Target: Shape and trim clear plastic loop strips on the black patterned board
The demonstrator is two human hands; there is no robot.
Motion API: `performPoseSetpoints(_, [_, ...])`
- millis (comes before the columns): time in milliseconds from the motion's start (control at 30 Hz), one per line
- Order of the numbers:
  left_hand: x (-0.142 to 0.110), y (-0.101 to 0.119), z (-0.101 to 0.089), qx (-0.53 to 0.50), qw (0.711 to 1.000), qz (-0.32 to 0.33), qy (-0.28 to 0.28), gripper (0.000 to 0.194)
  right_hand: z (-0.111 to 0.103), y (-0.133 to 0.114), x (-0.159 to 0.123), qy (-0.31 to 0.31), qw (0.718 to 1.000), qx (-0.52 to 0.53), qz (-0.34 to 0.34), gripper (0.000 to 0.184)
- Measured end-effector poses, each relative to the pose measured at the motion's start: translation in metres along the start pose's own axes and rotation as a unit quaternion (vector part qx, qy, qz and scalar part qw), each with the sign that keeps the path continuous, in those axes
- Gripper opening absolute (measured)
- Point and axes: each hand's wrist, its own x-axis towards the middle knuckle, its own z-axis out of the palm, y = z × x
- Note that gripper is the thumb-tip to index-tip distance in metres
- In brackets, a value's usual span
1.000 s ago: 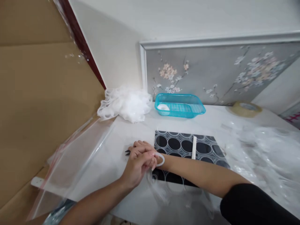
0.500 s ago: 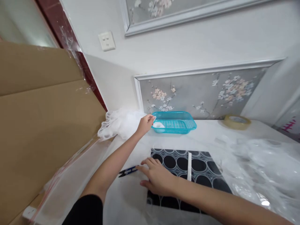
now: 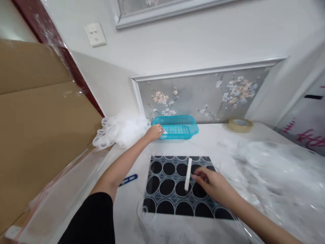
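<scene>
My left hand is at the near left corner of a turquoise plastic basket, its fingers closed at the edge of a white roll inside. The hand hides most of that roll. My right hand hovers over a black mat with a grey oval pattern. Its fingers are drawn together just right of a narrow white strip; whether something thin is between them is too small to tell. Thread snips with a blue handle lie left of the mat, partly behind my left forearm.
A heap of white looped cords sits left of the basket. Packing tape lies by the wall at the back right. Crumpled clear plastic covers the right side of the table. A large cardboard sheet stands on the left.
My right hand has moved from beside the snips to the right of the white strip, and its fingers have drawn together. My left hand has lowered to the white roll. The view has shifted right.
</scene>
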Motion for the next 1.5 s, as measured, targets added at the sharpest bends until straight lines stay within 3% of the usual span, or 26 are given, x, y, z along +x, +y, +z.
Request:
performPoseSetpoints(133, [-0.030, 0.056, 0.010, -0.008, 0.997, 0.077, -0.008, 0.020, 0.003, -0.005, 0.034, -0.018, 0.996, -0.085, -0.030, 0.033])
performPoseSetpoints(267, [-0.088, 0.112, 0.018, -0.024, 0.991, 0.130, -0.037, 0.023, 0.006, -0.005, 0.049, -0.038, 0.994, -0.090, -0.052, 0.022])
performPoseSetpoints(367, [-0.123, 0.134, 0.021, -0.044, 0.989, 0.126, -0.061, 0.024, 0.005, 0.001, 0.051, -0.038, 0.995, -0.064, -0.061, 0.014])
performPoseSetpoints(433, [-0.134, 0.139, 0.025, -0.062, 0.989, 0.109, -0.073, 0.023, 0.006, 0.007, 0.052, -0.028, 0.997, -0.035, -0.056, 0.012])
performPoseSetpoints(567, [-0.130, 0.142, 0.034, -0.093, 0.988, 0.083, -0.095, 0.020, 0.007, 0.018, 0.053, 0.020, 0.999, 0.035, -0.026, 0.010])
performPoseSetpoints(733, [-0.115, 0.161, 0.041, -0.109, 0.979, 0.127, -0.115, 0.021, -0.011, 0.041, 0.043, 0.136, 0.977, 0.162, 0.039, 0.056])
performPoseSetpoints(867, [-0.111, 0.182, 0.055, -0.110, 0.961, 0.211, -0.141, 0.036, -0.025, 0.062, 0.020, 0.240, 0.944, 0.217, 0.066, 0.049])
performPoseSetpoints(967, [-0.112, 0.191, 0.070, -0.089, 0.952, 0.247, -0.158, 0.053, -0.021, 0.066, 0.003, 0.273, 0.931, 0.234, 0.064, 0.044])
performPoseSetpoints(1067, [-0.112, 0.192, 0.083, -0.067, 0.950, 0.258, -0.164, 0.058, -0.015, 0.064, -0.007, 0.269, 0.934, 0.228, 0.054, 0.036])
performPoseSetpoints(1200, [-0.112, 0.189, 0.087, -0.049, 0.949, 0.266, -0.161, 0.059, -0.017, 0.063, -0.013, 0.221, 0.953, 0.203, 0.048, 0.025])
performPoseSetpoints(1367, [-0.109, 0.190, 0.087, -0.046, 0.947, 0.275, -0.158, 0.058, -0.022, 0.071, -0.018, 0.163, 0.956, 0.232, 0.070, 0.039])
performPoseSetpoints(1500, [-0.107, 0.191, 0.088, -0.048, 0.948, 0.275, -0.151, 0.055, -0.021, 0.075, -0.018, 0.167, 0.950, 0.253, 0.077, 0.038])
